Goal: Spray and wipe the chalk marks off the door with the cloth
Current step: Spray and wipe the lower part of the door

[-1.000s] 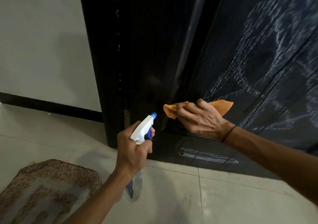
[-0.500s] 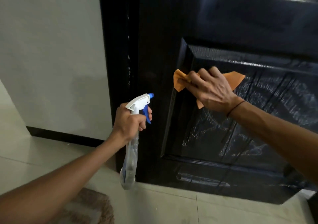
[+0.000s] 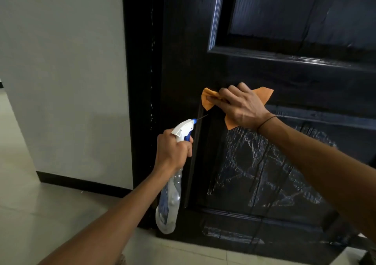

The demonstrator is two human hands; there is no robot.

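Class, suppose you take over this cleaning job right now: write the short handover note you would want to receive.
Left hand grips the spray bottle, nozzle aimed at the door, a thin jet leaving it.
Right hand presses the orange cloth flat on the rail above the lower panel.
Done: nothing looks fully clean yet.
Left: wet, smeared chalk marks cover the lower panel, with another streak on the bottom rail.

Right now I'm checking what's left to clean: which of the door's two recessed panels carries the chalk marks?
The lower panel, below the orange cloth, carries the smeared white chalk marks. The upper panel looks plain dark and glossy.
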